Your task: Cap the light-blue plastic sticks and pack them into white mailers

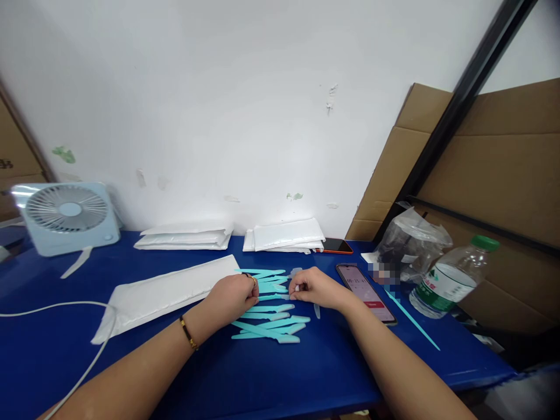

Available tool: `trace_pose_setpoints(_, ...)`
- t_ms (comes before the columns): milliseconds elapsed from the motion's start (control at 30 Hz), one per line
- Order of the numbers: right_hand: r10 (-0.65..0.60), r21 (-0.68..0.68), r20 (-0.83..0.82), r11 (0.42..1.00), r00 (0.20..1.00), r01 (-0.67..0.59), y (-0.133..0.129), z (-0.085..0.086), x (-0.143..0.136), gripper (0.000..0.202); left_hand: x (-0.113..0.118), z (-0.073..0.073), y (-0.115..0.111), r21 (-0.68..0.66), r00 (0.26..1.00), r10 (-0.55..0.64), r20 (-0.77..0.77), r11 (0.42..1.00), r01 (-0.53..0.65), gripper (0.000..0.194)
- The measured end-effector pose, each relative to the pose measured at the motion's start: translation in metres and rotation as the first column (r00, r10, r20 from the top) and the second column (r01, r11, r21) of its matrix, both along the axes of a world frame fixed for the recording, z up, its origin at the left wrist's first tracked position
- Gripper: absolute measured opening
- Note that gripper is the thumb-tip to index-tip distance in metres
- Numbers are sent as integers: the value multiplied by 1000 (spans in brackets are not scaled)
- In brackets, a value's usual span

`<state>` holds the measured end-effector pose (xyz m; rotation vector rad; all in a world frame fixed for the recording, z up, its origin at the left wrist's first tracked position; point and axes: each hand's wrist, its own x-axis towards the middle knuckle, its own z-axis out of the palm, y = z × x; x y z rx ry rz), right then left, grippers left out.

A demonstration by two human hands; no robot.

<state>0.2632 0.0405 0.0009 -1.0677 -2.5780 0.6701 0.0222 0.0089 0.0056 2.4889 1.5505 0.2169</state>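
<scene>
Hands, left and right, pinch one teal razor over blue table beside scuffed white wall.

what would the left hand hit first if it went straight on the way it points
Likely the right hand, though it may brush the turquoise tools between them first; depth is unclear.

Left fingers partly hide 1 turquoise stick (forearms cropped).
</scene>
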Motion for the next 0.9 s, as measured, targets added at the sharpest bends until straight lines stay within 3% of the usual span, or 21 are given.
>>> trace_pose_setpoints(367, -20, 31, 64, 999, 998, 18, 5, 4, 16, 13, -1, -5, 3, 10, 1000, -2, -9, 1000, 2, 14)
trace_pose_setpoints(633, 30, -12, -7, 999, 1000, -30, -1, 1, -3, 14, 1, -6, 0, -26, 996, -69, 48, 997, 70, 14)
trace_pose_setpoints(767, 11, -50, -5, 999, 1000, -11, -3, 18, 22, 15, 0, -5, 0, 20, 996, -67, 59, 998, 66, 21)
trace_pose_setpoints(900, 76, -140, 125, 988, 989, -58, -1, 25, 46, 24, -2, -5, 4, 127, 997, -72, -1, 989, 72, 26)
